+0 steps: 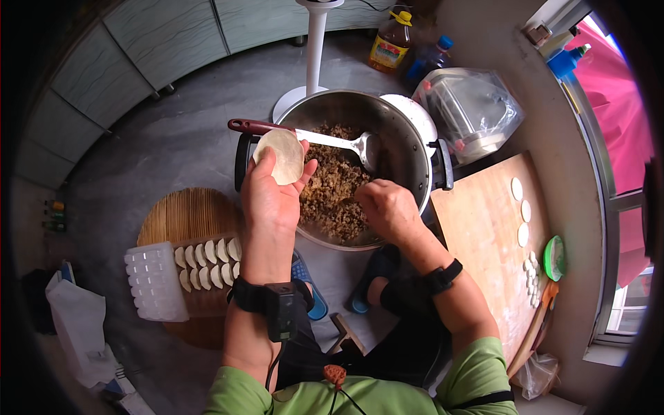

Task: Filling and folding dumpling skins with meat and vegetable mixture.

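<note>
A round dough wrapper (282, 158) lies across the fingers of my left hand (272, 199), the thumb pressing on its face. This hand is raised over the left rim of a large steel pot (412, 140). Crumbly brown filling (332, 192) covers much of the pot's bottom. My right hand (386, 210) is at the pot's right side, low over the filling, with fingers curled. Whether something is pinched in them is hidden. A serving spoon (332, 140) with a dark red handle crosses the pot, its bowl resting inside.
Crescent dumplings (210, 259) sit in rows in a tray on a round slatted wooden board (189, 215) at left. A floured wooden board (477, 228) at right bears wrappers (523, 234) and small dough pieces (531, 275). Behind the pot are a white stand (314, 57) and an oil bottle (389, 46).
</note>
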The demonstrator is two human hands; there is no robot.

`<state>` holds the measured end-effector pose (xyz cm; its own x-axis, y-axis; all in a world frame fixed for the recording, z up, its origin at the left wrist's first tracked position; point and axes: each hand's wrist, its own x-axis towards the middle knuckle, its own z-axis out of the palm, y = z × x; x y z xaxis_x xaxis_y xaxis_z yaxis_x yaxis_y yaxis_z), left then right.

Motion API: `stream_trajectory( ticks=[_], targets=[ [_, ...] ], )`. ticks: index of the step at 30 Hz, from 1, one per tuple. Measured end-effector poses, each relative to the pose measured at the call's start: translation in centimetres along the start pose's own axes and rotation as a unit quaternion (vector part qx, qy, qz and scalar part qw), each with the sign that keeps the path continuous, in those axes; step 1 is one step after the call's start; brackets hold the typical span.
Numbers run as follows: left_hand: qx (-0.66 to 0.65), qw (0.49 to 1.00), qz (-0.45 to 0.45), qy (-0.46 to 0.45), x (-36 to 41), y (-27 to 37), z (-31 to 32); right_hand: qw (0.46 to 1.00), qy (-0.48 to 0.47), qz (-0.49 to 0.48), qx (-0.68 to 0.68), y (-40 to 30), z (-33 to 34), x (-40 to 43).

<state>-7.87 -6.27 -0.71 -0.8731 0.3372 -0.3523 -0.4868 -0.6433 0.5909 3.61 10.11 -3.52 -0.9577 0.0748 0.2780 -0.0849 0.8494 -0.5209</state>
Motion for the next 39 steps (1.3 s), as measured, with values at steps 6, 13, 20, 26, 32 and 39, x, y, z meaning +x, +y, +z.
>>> stream_trajectory(
  ticks=[6,13,20,26,32,39],
  targets=[
    [-0.038,0.999,-0.012,-0.001,0.2,-0.2,-0.2,0.976,0.003,0.103,0.19,-0.8,0.6,0.4],
    [-0.029,0.999,-0.013,-0.008,0.2,-0.2,-0.2,0.99,-0.059,0.026,0.122,0.3,3.0,0.2],
    [-0.021,0.999,-0.019,-0.028,0.5,-0.2,-0.7,0.975,-0.122,0.135,0.126,0.7,3.0,-0.4],
    [-0.019,0.999,-0.022,-0.026,0.6,-0.5,-0.5,0.883,-0.132,0.322,0.314,1.4,2.4,-0.5],
    [-0.03,0.999,-0.027,-0.009,0.5,-0.5,-0.3,0.796,-0.129,0.402,0.433,2.1,1.8,-0.1],
    [-0.021,1.0,-0.014,-0.01,0.8,-0.7,-0.6,0.752,-0.117,0.42,0.494,2.5,0.9,0.1]
  ],
)
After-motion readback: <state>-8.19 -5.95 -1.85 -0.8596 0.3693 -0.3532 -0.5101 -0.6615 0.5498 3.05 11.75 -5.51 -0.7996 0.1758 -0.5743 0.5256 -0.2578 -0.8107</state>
